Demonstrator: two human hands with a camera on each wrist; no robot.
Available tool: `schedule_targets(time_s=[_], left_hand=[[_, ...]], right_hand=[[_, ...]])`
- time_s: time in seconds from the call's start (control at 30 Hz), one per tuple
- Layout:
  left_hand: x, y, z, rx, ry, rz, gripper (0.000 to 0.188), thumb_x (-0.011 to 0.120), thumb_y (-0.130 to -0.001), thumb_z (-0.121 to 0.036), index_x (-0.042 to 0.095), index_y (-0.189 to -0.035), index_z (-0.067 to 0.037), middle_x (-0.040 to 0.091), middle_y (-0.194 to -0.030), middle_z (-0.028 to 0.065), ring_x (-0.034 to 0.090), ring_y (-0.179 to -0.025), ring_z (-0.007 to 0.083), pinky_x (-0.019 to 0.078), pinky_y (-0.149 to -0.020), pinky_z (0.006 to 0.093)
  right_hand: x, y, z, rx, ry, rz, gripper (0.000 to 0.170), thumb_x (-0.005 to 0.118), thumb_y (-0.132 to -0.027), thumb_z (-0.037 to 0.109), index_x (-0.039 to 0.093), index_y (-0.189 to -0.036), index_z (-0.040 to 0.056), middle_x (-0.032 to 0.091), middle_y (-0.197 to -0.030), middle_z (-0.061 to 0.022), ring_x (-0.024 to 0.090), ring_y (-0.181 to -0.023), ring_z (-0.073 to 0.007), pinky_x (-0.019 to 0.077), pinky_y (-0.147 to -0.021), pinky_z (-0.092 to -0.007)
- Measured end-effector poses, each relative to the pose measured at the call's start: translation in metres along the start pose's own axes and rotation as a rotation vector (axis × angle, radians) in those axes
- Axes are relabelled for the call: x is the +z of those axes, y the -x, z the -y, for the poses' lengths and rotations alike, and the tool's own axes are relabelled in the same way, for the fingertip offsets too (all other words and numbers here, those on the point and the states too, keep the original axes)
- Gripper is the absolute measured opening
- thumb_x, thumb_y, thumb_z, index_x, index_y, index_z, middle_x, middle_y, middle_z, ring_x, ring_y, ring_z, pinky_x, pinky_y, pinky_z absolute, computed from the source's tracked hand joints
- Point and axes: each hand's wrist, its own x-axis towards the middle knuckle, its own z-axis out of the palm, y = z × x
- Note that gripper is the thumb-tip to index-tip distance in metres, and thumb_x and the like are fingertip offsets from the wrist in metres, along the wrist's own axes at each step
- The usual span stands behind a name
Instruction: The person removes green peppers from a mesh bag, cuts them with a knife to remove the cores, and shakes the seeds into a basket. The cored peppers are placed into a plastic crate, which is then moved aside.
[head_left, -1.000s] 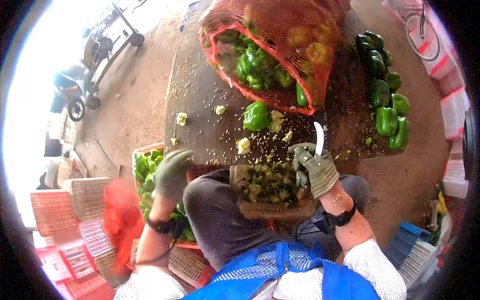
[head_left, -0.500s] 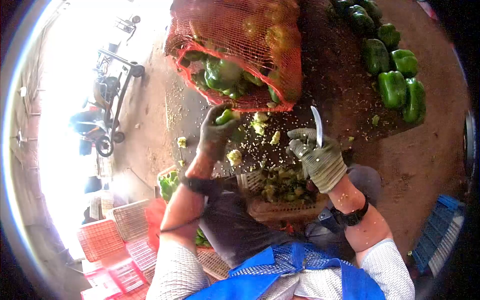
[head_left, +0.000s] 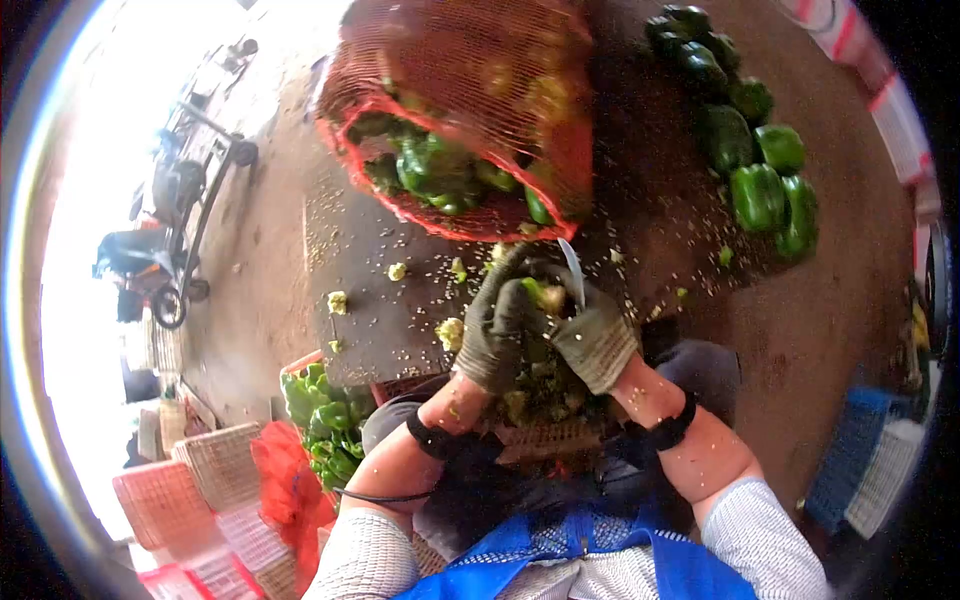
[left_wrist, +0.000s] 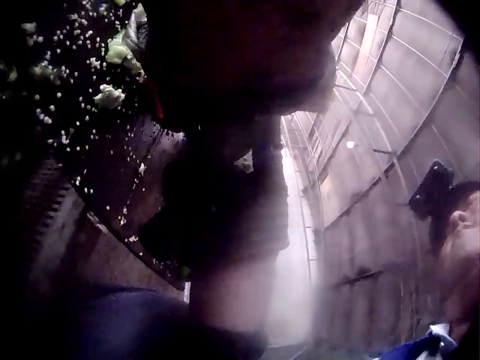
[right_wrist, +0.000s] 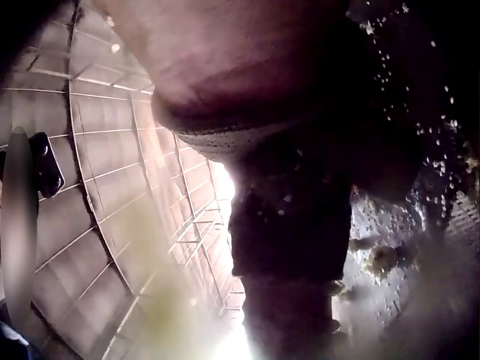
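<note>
Close together over the near edge of the dark, flat desk [head_left: 665,262], my two gloved hands meet around one green pepper [head_left: 531,288], mostly hidden by my fingers, with a pale, lumpy piece showing. My left hand [head_left: 495,328] is curled round it; my right hand [head_left: 598,342] grips one knife [head_left: 573,268], its slim, pale, curved blade pointing up past my fingers. Both gloves are grey-green knit with ribbed cuffs.

Beyond them lies one red mesh bag [head_left: 470,90], its net mouth towards me, glossy peppers bulging inside, too overlapped to count. Off to my right, about nine smooth, blocky peppers [head_left: 756,198] sit in a loose double row. At least four crumbly, pale cores [head_left: 450,334] lie left of and beyond my hands, among countless tiny seeds. Below my hands, one crate [head_left: 550,442] holds cut scraps; another, to my left, holds green peppers [head_left: 335,418].
</note>
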Motion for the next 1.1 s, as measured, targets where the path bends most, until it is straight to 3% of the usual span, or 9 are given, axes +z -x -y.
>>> schedule_targets(time_s=[0.1, 0.27, 0.3, 0.4, 0.5, 0.53, 0.63, 0.93, 1.1], left_hand=[[-0.016, -0.005, 0.011, -0.091, 0.053, -0.179, 0.041, 0.055, -0.097, -0.030, 0.055, -0.124, -0.001, 0.064, -0.100, 0.0029, 0.057, -0.088, 0.0097, 0.0481, -0.079, 0.0249], [-0.040, -0.018, 0.030, -0.183, 0.135, -0.463, 0.032, 0.047, -0.100, -0.032, 0.062, -0.111, -0.006, 0.064, -0.093, 0.0013, 0.059, -0.079, 0.0102, 0.0519, -0.072, 0.0262], [-0.035, -0.016, 0.012, -0.208, 0.103, -0.475, 0.033, 0.044, -0.101, -0.029, 0.058, -0.119, -0.006, 0.063, -0.103, 0.0040, 0.057, -0.088, 0.0115, 0.0500, -0.081, 0.0272], [-0.044, -0.011, 0.118, 0.156, -0.107, -0.309, 0.039, 0.038, -0.102, -0.024, 0.043, -0.137, -0.006, 0.051, -0.130, 0.0067, 0.047, -0.116, 0.0129, 0.0383, -0.100, 0.0269], [-0.033, -0.004, 0.021, -0.237, 0.044, -0.118, 0.042, 0.040, -0.102, -0.025, 0.042, -0.138, -0.003, 0.053, -0.132, 0.0061, 0.047, -0.121, 0.0142, 0.0379, -0.103, 0.0280], [-0.039, -0.003, 0.009, -0.311, 0.049, -0.024, 0.042, 0.041, -0.102, -0.025, 0.044, -0.137, -0.003, 0.056, -0.128, 0.0059, 0.049, -0.118, 0.0142, 0.0401, -0.101, 0.0288], [-0.067, -0.013, -0.007, -0.514, 0.065, 0.227, 0.044, 0.058, -0.095, -0.028, 0.051, -0.130, -0.001, 0.061, -0.115, 0.0012, 0.058, -0.097, 0.0086, 0.0496, -0.084, 0.0256], [-0.072, 0.000, -0.008, -0.551, 0.280, 0.573, 0.053, 0.068, -0.087, -0.033, 0.053, -0.126, -0.001, 0.064, -0.107, 0.0010, 0.060, -0.091, 0.0087, 0.0525, -0.078, 0.0264], [-0.045, 0.011, -0.029, -0.518, 0.527, 0.672, 0.059, 0.054, -0.095, -0.036, 0.036, -0.142, -0.004, 0.046, -0.140, 0.0037, 0.045, -0.126, 0.0166, 0.0375, -0.106, 0.0324]], right_hand=[[0.022, -0.007, -0.005, -0.075, 0.147, -0.051, 0.060, 0.074, -0.078, 0.016, 0.048, -0.131, 0.0053, 0.060, -0.121, -0.0103, 0.059, -0.108, -0.0197, 0.0483, -0.092, -0.0326], [0.032, -0.006, 0.026, -0.017, 0.096, 0.008, 0.071, 0.074, -0.079, 0.012, 0.038, -0.139, 0.0052, 0.056, -0.129, -0.0087, 0.053, -0.117, -0.0199, 0.0458, -0.098, -0.0333], [0.035, -0.008, 0.025, -0.018, 0.109, 0.033, 0.070, 0.073, -0.079, 0.010, 0.037, -0.139, 0.0050, 0.054, -0.130, -0.0085, 0.053, -0.118, -0.0199, 0.0454, -0.098, -0.0331], [0.028, -0.011, -0.001, 0.055, 0.099, 0.060, 0.068, 0.068, -0.081, 0.004, 0.036, -0.140, 0.0042, 0.050, -0.135, -0.0088, 0.049, -0.122, -0.0205, 0.0434, -0.101, -0.0322], [0.019, -0.015, -0.006, 0.071, -0.002, 0.052, 0.067, 0.067, -0.081, 0.003, 0.036, -0.140, 0.0044, 0.050, -0.135, -0.0087, 0.049, -0.122, -0.0217, 0.0436, -0.101, -0.0319], [0.007, -0.016, -0.012, 0.072, 0.264, 0.052, 0.065, 0.066, -0.081, 0.003, 0.037, -0.140, 0.0044, 0.051, -0.134, -0.0077, 0.051, -0.120, -0.0211, 0.0445, -0.100, -0.0321], [0.001, -0.010, -0.017, 0.059, -0.136, 0.146, 0.063, 0.067, -0.080, 0.001, 0.040, -0.138, 0.0036, 0.055, -0.129, -0.0085, 0.054, -0.115, -0.0187, 0.0462, -0.097, -0.0319], [-0.003, 0.006, 0.029, 0.204, 0.028, 0.237, 0.062, 0.076, -0.076, 0.006, 0.048, -0.131, 0.0005, 0.060, -0.119, -0.0093, 0.058, -0.106, -0.0175, 0.0490, -0.091, -0.0302], [-0.011, 0.005, 0.020, 0.147, 0.052, 0.200, 0.064, 0.074, -0.077, 0.005, 0.044, -0.134, 0.0010, 0.058, -0.123, -0.0101, 0.058, -0.108, -0.0196, 0.0488, -0.092, -0.0319]])
